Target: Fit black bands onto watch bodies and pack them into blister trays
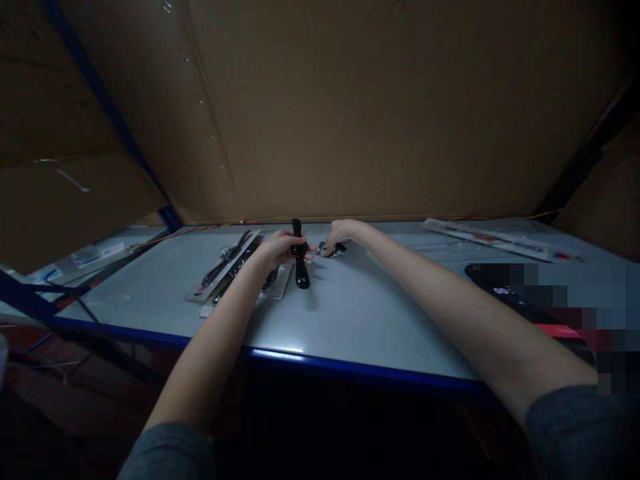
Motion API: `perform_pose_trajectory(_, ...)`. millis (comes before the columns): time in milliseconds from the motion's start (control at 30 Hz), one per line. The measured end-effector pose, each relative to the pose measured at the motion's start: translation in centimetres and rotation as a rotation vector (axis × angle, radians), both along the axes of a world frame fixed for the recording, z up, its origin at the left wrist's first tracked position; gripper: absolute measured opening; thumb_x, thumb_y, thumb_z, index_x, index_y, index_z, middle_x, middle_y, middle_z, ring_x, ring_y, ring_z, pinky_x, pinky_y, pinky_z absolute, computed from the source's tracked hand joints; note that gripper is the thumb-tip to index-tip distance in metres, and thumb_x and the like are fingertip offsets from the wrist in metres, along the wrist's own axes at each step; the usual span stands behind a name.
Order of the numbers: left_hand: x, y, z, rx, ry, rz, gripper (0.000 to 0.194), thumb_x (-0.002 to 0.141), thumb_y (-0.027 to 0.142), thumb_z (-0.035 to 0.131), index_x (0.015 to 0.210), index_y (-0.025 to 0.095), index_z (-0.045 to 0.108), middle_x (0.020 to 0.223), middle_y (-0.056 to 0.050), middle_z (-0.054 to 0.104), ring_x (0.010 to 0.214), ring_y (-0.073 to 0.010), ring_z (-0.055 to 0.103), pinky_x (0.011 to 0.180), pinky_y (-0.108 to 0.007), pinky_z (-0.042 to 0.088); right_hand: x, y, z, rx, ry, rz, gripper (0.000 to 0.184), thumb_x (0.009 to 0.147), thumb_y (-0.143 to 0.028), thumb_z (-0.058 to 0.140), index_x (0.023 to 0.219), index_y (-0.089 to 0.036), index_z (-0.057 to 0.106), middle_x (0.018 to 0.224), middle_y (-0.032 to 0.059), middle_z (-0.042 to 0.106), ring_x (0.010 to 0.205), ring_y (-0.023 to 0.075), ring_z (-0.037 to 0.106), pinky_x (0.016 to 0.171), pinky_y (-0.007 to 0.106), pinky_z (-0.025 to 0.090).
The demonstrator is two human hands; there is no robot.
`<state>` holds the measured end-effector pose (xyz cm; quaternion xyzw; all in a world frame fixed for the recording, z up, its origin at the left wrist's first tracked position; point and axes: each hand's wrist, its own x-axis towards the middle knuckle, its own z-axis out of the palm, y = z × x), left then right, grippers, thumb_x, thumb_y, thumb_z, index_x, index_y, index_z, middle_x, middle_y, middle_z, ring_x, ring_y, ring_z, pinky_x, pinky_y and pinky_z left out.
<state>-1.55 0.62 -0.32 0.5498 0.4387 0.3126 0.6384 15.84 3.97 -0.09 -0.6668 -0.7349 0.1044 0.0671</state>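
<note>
Upright in my left hand (280, 248) is a glossy black handle-like piece (301, 272) with rounded ends. My fingers and thumb close around its middle, just above the table. Close by on the right, my right hand (341, 231) reaches down with bent fingers to a small flat piece, grey and black (324, 249), at the tabletop. Its fingertips are pressed on that piece, which they partly cover. Beside my left forearm lie several flat packs (215, 272) with black, shiny tools in clear plastic; the forearm hides part of them.
The grey table (350, 320) has a blue front edge. Long clear packs (500, 240) lie at the back right, near a black and red item (520, 303). A cardboard wall (350, 120) stands behind, with thin wires (200, 228) along its foot. Blue posts (115, 120) frame the left.
</note>
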Motion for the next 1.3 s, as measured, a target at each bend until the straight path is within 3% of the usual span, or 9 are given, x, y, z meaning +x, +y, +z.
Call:
perform_pose_trajectory(100, 0.0, 0.0, -0.1, 0.001, 0.029, 0.006, 0.009, 0.084, 0.009, 0.048, 0.091, 0.013, 0.048, 0.073, -0.010, 0.068, 0.055, -0.0173, 0.065, 0.056, -0.030, 0.053, 0.0, -0.7, 0.5, -0.099, 0.022, 0.064, 0.034, 0.043, -0.033, 0.079, 0.068, -0.015, 0.066, 0.075, 0.0058, 0.065, 0.079, 0.0235, 0.061, 0.068, 0.032, 0.047)
perform_pose_trajectory(167, 0.1, -0.1, -0.1, -0.010, 0.036, 0.013, 0.007, 0.084, 0.010, 0.048, 0.090, 0.014, 0.048, 0.072, -0.011, 0.068, 0.056, -0.0180, 0.065, 0.056, -0.030, 0.053, -0.2, -1.2, 0.2, -0.080, 0.070, 0.077, 0.028, 0.047, -0.031, 0.078, 0.067, -0.016, 0.065, 0.073, 0.0042, 0.065, 0.076, 0.0215, 0.061, 0.067, 0.032, 0.047)
perform_pose_trajectory(300, 0.3, -0.6, 0.4, -0.076, -0.010, 0.000, 0.011, 0.086, 0.013, 0.045, 0.097, 0.011, 0.048, 0.075, -0.014, 0.068, 0.060, -0.0199, 0.067, 0.058, -0.032, 0.053, 0.2, -1.4, -0.8, 0.082, 0.146, 0.003, 0.025, 0.052, -0.032, 0.076, 0.071, -0.019, 0.065, 0.077, 0.0021, 0.066, 0.082, 0.0203, 0.060, 0.075, 0.036, 0.045)
perform_pose_trajectory(433, 0.4, -0.9, 0.6, -0.154, -0.089, -0.042, 0.020, 0.089, 0.017, 0.041, 0.106, 0.010, 0.048, 0.085, -0.017, 0.068, 0.064, -0.0199, 0.068, 0.063, -0.034, 0.053, 1.6, -1.7, -0.9, 0.271, 0.294, -0.026, 0.024, 0.059, -0.028, 0.073, 0.079, -0.017, 0.066, 0.082, 0.0055, 0.067, 0.082, 0.0194, 0.061, 0.071, 0.030, 0.045)
perform_pose_trajectory(600, 1.0, -1.5, 0.3, -0.171, -0.150, -0.063, 0.027, 0.090, 0.022, 0.041, 0.114, 0.012, 0.045, 0.088, -0.016, 0.068, 0.068, -0.0210, 0.068, 0.067, -0.037, 0.053, 3.3, -4.6, 0.5, 0.068, 0.813, 0.047, 0.027, 0.071, -0.022, 0.067, 0.095, -0.011, 0.062, 0.081, 0.0098, 0.067, 0.062, 0.0136, 0.062, 0.052, 0.023, 0.044)
perform_pose_trajectory(700, 1.8, -2.2, 0.2, -0.188, -0.161, -0.090, 0.028, 0.090, 0.025, 0.040, 0.114, 0.012, 0.047, 0.086, -0.015, 0.068, 0.070, -0.0217, 0.068, 0.068, -0.036, 0.053, 3.8, -6.7, 0.8, -0.045, 0.973, 0.153, 0.030, 0.070, -0.023, 0.069, 0.096, -0.011, 0.061, 0.076, 0.0076, 0.066, 0.057, 0.0107, 0.059, 0.049, 0.021, 0.044)
perform_pose_trajectory(933, 2.8, -3.4, 0.5, -0.276, -0.134, -0.155, 0.032, 0.091, 0.029, 0.037, 0.105, 0.006, 0.054, 0.082, -0.017, 0.068, 0.072, -0.0220, 0.068, 0.066, -0.032, 0.054, 2.7, -8.0, 0.0, -0.056, 0.982, 0.186, 0.020, 0.067, -0.018, 0.070, 0.084, -0.011, 0.060, 0.060, 0.0013, 0.061, 0.049, 0.0095, 0.056, 0.049, 0.023, 0.045)
perform_pose_trajectory(1100, 2.5, -3.2, 0.3, -0.175, -0.157, -0.082, 0.029, 0.089, 0.018, 0.040, 0.117, 0.016, 0.048, 0.072, -0.008, 0.067, 0.061, -0.0181, 0.067, 0.058, -0.029, 0.053, 2.0, -7.7, -0.4, -0.023, 0.898, 0.134, 0.019, 0.069, -0.014, 0.067, 0.083, -0.012, 0.055, 0.050, -0.0015, 0.057, 0.043, 0.0095, 0.054, 0.044, 0.022, 0.042)
perform_pose_trajectory(1300, 2.6, -3.4, 0.1, -0.154, -0.149, -0.158, 0.029, 0.086, 0.015, 0.044, 0.115, 0.018, 0.049, 0.069, -0.005, 0.066, 0.058, -0.0159, 0.066, 0.059, -0.029, 0.054, 1.9, -7.1, -1.4, -0.017, 0.889, 0.170, 0.025, 0.067, -0.017, 0.069, 0.083, -0.013, 0.051, 0.048, -0.0049, 0.053, 0.041, 0.0079, 0.050, 0.040, 0.019, 0.038)
